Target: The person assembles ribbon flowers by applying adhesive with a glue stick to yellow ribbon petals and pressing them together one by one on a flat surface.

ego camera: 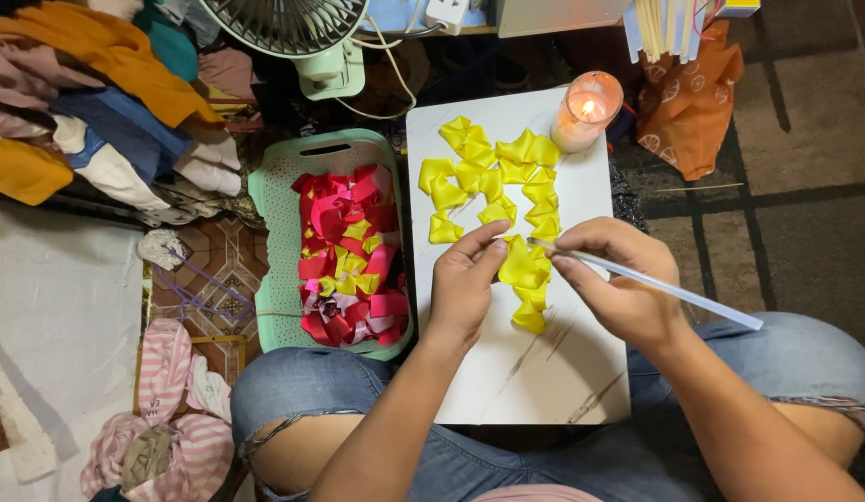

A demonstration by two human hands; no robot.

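Ribbon piece [518,265]: yellow, folded, pinched in left hand [460,288] over the board [507,372]. Right hand [618,284] closed around a glue stick [656,286], tip at the piece. Left to right: basket [274,223] of red, pink and yellow pieces, untouched; roughly fifteen yellow pieces [493,172] laid joined on the board; one lit candle [587,112]. Looks partway through.

Hidden and cut-off parts around the white board

The fan [288,23] at the top edge loses its upper half; the clothes pile [88,93] runs off the upper left; the left hand [462,288] covers part of the yellow ribbon piece [524,268] it pinches; the stick [656,286] passes out of sight inside the right hand [618,279]; the green basket [274,214] hides its floor under red and pink ribbons [349,256]
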